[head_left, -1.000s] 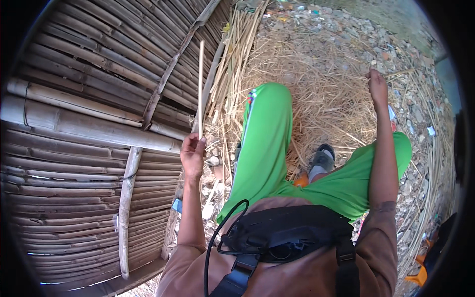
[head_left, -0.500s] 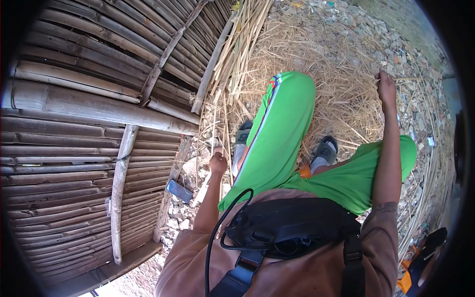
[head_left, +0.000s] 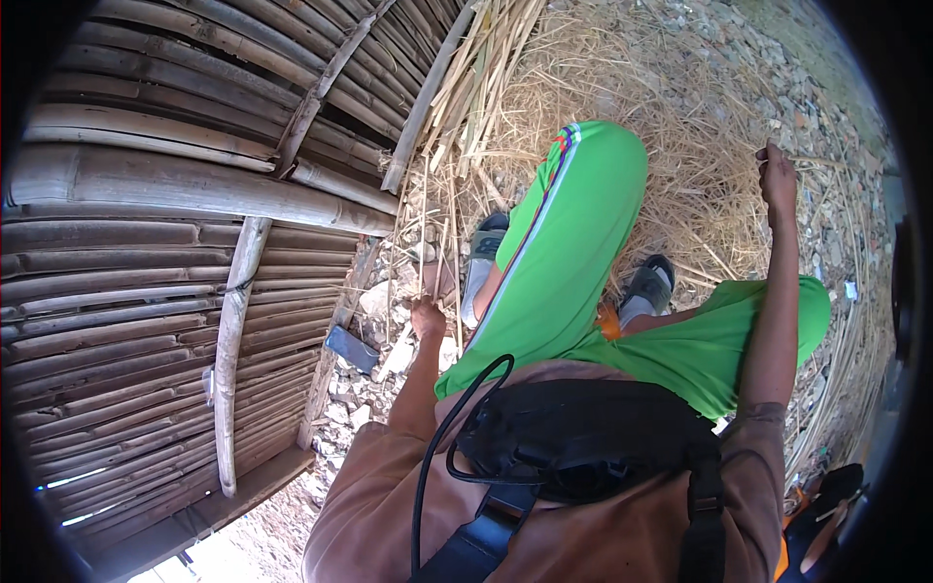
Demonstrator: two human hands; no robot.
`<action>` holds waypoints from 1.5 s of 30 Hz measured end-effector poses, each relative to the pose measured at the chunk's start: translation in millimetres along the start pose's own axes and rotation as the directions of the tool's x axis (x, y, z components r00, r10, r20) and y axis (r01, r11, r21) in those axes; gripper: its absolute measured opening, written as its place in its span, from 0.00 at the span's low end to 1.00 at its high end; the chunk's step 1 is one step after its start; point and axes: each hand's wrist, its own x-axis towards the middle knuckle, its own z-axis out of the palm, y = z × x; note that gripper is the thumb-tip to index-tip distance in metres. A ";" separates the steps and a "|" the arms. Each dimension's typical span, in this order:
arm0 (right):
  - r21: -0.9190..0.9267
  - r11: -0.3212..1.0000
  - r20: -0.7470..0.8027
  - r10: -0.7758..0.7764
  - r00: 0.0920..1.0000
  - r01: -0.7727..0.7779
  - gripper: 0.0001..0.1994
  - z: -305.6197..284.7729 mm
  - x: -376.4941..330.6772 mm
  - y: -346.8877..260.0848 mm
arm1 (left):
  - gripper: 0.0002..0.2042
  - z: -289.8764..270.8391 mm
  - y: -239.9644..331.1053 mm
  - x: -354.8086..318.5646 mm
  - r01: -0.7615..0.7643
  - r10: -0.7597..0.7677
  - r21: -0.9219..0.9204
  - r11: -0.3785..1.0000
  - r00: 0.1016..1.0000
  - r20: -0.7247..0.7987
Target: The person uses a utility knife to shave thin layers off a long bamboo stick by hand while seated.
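Note:
My left hand (head_left: 426, 318) is closed, low over the stones beside my left foot. A thin dry stalk (head_left: 423, 255) runs up from its fingers. Out to the right, my right hand (head_left: 777, 183) is closed too, at the edge of the straw. Another thin dry stalk (head_left: 821, 160) sticks out from it to the right; its grip is partly hidden by the fingers. Between my hands lies a loose spread of dry straw (head_left: 695, 160), beyond my bent knees in green trousers (head_left: 573, 233).
A bamboo slat wall (head_left: 126, 291) with a thick crosspole (head_left: 185, 194) fills the left. Beside it, a dark phone-like slab (head_left: 352, 348) lies on the stones. Long stalks (head_left: 491, 73) lean at the far left. More long stalks (head_left: 850, 335) lie on the right.
My left hand has drawn slightly nearer to me over the stones. My right hand stays at the straw's edge. The whole view has shifted a little.

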 end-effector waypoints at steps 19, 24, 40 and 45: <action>0.181 0.860 0.466 -0.502 0.729 0.476 0.15 95.1 -125.7 -152.9 | 0.18 -278.6 325.2 -5.8 0.483 0.727 -0.857 -0.181 0.652 0.214; 0.278 0.874 0.317 -0.475 0.821 0.398 0.18 96.4 -113.3 -168.3 | 0.15 -283.0 397.0 -43.9 0.497 0.835 -0.865 -0.067 0.502 0.224; 0.560 0.828 0.257 -0.169 0.952 -0.005 0.11 -20.2 -39.3 -161.2 | 0.11 -274.1 402.9 -73.1 0.429 0.811 -0.895 0.121 0.477 0.339; 0.667 0.745 0.266 -0.217 0.939 -0.017 0.13 -19.3 -40.8 -138.0 | 0.12 -268.4 406.9 -60.9 0.329 0.824 -0.940 0.093 0.504 0.258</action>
